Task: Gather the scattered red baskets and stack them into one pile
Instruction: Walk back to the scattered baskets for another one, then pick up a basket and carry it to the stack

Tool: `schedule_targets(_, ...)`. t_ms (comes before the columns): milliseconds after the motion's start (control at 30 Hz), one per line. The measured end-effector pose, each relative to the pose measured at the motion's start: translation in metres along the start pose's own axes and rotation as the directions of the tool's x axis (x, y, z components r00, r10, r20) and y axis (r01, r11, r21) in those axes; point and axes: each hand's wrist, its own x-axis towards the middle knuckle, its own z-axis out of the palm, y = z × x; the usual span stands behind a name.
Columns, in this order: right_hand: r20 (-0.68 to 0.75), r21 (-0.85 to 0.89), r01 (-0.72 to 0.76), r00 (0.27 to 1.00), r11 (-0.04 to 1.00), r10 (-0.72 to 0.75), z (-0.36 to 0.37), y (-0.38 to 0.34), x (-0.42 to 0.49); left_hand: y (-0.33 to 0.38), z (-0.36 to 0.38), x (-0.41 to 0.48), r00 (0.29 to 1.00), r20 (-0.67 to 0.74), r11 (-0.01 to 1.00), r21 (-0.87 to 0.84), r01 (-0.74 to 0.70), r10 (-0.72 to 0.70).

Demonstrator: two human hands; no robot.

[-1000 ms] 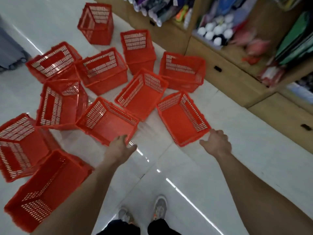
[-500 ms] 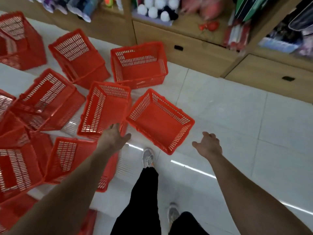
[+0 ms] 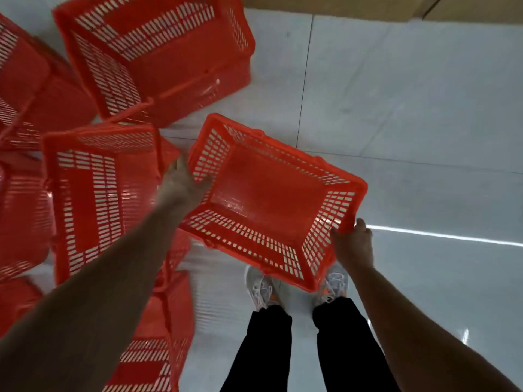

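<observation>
Red basket (image 3: 263, 193) gripped by left fingers (image 3: 202, 183), right fingers (image 3: 360, 226).

Glossy pale tiled floor (image 3: 410, 94), wooden cabinet base (image 3: 339, 5)

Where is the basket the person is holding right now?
In the head view's middle, the held basket hangs between the left hand and right hand, above both shoes.

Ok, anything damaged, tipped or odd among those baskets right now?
No damage visible. The floor baskets at left lie jumbled, some tipped on their sides. The left hand and right hand grip one basket by opposite corners.
</observation>
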Motion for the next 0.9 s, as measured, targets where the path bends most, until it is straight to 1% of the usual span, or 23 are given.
schedule_targets(67, -0.017, 0.061, 0.030, 0.999, 0.998, -0.029, 0.017, 0.011, 0.013, -0.001, 0.024, 0.022, 0.999, -0.053, 0.999, 0.044, 0.016, -0.014)
schedule_targets(167, -0.056, 0.083, 0.124, 0.991, 0.989, -0.120, 0.031, 0.026, 0.019, -0.006, 0.046, 0.039, 0.984, -0.170, 0.968, 0.250, -0.014, 0.059)
schedule_targets(200, -0.066, 0.088, 0.160, 0.986, 0.983, -0.155, 0.031, 0.028, 0.019, -0.009, 0.049, 0.040, 0.979, -0.194, 0.962, 0.274, -0.009, 0.065)
schedule_targets(233, -0.071, 0.087, 0.193, 0.980, 0.977, -0.187, 0.029, 0.028, 0.019, -0.011, 0.050, 0.041, 0.977, -0.206, 0.966, 0.260, 0.009, 0.047)
schedule_targets(267, -0.073, 0.082, 0.223, 0.973, 0.971, -0.217, 0.025, 0.024, 0.019, -0.013, 0.050, 0.040, 0.980, -0.198, 0.975, 0.218, 0.040, 0.004)
schedule_targets(333, -0.073, 0.073, 0.267, 0.962, 0.961, -0.262, 0.012, 0.010, 0.022, -0.019, 0.048, 0.040, 0.987, -0.119, 0.982, 0.145, 0.121, -0.104)
schedule_targets(367, -0.076, 0.061, 0.281, 0.958, 0.958, -0.276, 0.005, 0.002, 0.024, -0.022, 0.046, 0.040, 0.985, -0.081, 0.978, 0.133, 0.163, -0.154)
schedule_targets(433, -0.109, 0.009, 0.312, 0.945, 0.950, -0.309, -0.011, -0.014, 0.028, -0.030, 0.042, 0.042, 0.969, -0.056, 0.965, 0.094, 0.244, -0.239)
schedule_targets(467, -0.138, -0.025, 0.327, 0.935, 0.945, -0.327, -0.020, -0.021, 0.030, -0.032, 0.040, 0.040, 0.965, -0.042, 0.963, 0.066, 0.262, -0.259)
schedule_targets(533, -0.210, -0.079, 0.332, 0.916, 0.940, -0.342, -0.041, -0.031, 0.032, -0.035, 0.035, 0.028, 0.973, -0.016, 0.973, -0.010, 0.230, -0.230)
schedule_targets(600, -0.267, -0.103, 0.330, 0.900, 0.938, -0.346, -0.063, -0.044, 0.026, -0.038, 0.024, 0.007, 0.983, -0.055, 0.978, -0.128, 0.165, -0.173)
schedule_targets(667, -0.266, -0.115, 0.370, 0.883, 0.922, -0.387, -0.085, -0.057, 0.006, -0.041, 0.006, -0.022, 0.980, -0.121, 0.962, -0.242, 0.124, -0.156)
schedule_targets(733, -0.250, -0.124, 0.435, 0.856, 0.892, -0.452, -0.111, -0.072, -0.024, -0.044, -0.021, -0.055, 0.969, -0.199, 0.951, -0.299, 0.079, -0.143)
schedule_targets(833, -0.229, -0.141, 0.539, 0.798, 0.831, -0.557, -0.156, -0.098, -0.078, -0.050, -0.074, -0.117, 0.944, -0.292, 0.932, -0.359, 0.039, -0.152)
schedule_targets(900, -0.238, -0.147, 0.616, 0.737, 0.774, -0.632, -0.191, -0.118, -0.114, -0.049, -0.114, -0.166, 0.926, -0.339, 0.914, -0.406, 0.014, -0.165)
